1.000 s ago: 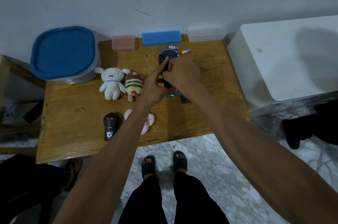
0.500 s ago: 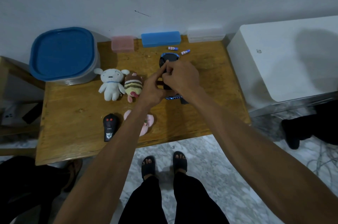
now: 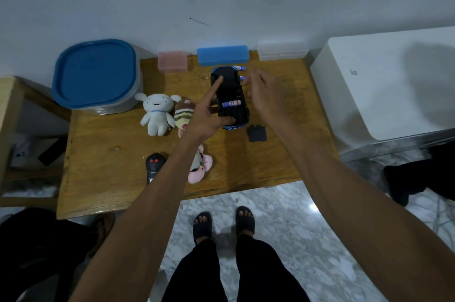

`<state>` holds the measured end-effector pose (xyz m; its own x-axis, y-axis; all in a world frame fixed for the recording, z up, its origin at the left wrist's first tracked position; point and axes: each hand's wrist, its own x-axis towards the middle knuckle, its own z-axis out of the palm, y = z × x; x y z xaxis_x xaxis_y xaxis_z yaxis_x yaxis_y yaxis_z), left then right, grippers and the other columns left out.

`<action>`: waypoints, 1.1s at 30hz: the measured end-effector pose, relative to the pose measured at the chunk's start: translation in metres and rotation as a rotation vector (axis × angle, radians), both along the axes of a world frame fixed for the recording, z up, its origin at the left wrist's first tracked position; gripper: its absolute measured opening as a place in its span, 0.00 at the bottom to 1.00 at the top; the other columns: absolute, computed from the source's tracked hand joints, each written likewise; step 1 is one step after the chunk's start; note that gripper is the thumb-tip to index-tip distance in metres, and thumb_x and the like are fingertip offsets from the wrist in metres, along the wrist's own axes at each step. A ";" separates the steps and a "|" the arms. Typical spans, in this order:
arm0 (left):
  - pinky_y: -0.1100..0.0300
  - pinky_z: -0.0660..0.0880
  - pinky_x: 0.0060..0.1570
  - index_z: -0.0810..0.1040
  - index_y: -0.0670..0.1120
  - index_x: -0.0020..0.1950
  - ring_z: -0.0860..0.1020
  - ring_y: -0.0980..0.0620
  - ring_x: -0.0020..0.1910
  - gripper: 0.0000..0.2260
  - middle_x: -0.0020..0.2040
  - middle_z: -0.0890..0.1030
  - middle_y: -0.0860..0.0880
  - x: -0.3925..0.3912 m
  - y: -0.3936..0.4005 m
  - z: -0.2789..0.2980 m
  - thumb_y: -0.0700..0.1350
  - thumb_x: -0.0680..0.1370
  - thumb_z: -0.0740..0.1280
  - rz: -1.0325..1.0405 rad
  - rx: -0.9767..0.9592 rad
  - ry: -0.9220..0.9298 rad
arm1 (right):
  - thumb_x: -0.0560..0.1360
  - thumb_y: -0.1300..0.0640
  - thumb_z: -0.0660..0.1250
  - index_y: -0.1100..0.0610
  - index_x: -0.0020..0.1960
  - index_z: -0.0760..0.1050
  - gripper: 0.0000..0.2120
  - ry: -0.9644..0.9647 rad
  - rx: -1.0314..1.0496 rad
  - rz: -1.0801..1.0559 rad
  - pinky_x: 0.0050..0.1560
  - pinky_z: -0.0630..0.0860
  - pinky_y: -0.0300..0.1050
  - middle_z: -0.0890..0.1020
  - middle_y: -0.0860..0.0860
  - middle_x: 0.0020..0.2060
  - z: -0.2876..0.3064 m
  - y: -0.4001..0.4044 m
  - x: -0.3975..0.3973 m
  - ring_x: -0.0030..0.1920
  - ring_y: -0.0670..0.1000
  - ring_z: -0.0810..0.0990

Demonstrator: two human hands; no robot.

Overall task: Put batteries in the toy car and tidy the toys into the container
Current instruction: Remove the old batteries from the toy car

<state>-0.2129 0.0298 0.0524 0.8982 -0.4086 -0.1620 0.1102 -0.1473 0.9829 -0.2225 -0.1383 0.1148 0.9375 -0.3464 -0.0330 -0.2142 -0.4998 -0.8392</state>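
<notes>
A black and blue toy car [image 3: 231, 94] lies upside down on the wooden table [image 3: 270, 153]. One battery [image 3: 231, 103] sits in its open compartment. My left hand [image 3: 205, 114] grips the car, forefinger stretched along its underside and thumb at the near end. My right hand [image 3: 263, 94] hovers just right of the car, fingers apart, holding nothing. Two loose batteries [image 3: 239, 68] lie beyond the car, one partly hidden. The black battery cover [image 3: 256, 133] lies on the table near the car. The container with a blue lid [image 3: 96, 75] stands at the back left.
A white plush [image 3: 157, 113], a striped plush [image 3: 183, 114] and a pink plush [image 3: 200, 168] lie left of the car. A black remote [image 3: 154, 168] is near the front edge. Pink [image 3: 172, 61], blue [image 3: 222, 55] and clear [image 3: 283, 51] boxes line the wall. A white appliance [image 3: 384, 84] stands at the right.
My right hand has lifted off the car and drawn back to the right, uncovering a battery seated in the compartment. My left hand keeps its hold on the car.
</notes>
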 end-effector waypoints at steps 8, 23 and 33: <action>0.52 0.82 0.54 0.58 0.56 0.81 0.78 0.46 0.65 0.49 0.69 0.75 0.41 -0.001 -0.003 0.004 0.27 0.69 0.75 0.010 -0.012 -0.025 | 0.81 0.43 0.64 0.55 0.37 0.76 0.20 0.022 -0.098 -0.062 0.30 0.70 0.40 0.81 0.50 0.32 -0.019 0.007 -0.018 0.30 0.47 0.79; 0.62 0.80 0.55 0.59 0.53 0.82 0.75 0.51 0.68 0.47 0.74 0.72 0.46 -0.008 -0.003 0.004 0.31 0.69 0.78 0.046 0.007 -0.148 | 0.76 0.54 0.73 0.55 0.49 0.85 0.05 0.075 -0.166 -0.165 0.34 0.73 0.33 0.86 0.51 0.47 -0.022 0.023 -0.024 0.42 0.47 0.82; 0.65 0.79 0.52 0.59 0.52 0.82 0.76 0.52 0.67 0.47 0.72 0.74 0.46 -0.010 -0.008 0.002 0.31 0.69 0.77 0.066 0.001 -0.127 | 0.73 0.54 0.76 0.57 0.42 0.83 0.07 0.106 0.205 -0.257 0.38 0.81 0.46 0.84 0.50 0.36 -0.026 0.018 -0.021 0.37 0.47 0.82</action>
<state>-0.2226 0.0222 0.0547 0.9364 -0.3480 -0.0454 -0.0057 -0.1444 0.9895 -0.2439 -0.1199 0.0889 0.8078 -0.5471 -0.2192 -0.4029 -0.2413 -0.8828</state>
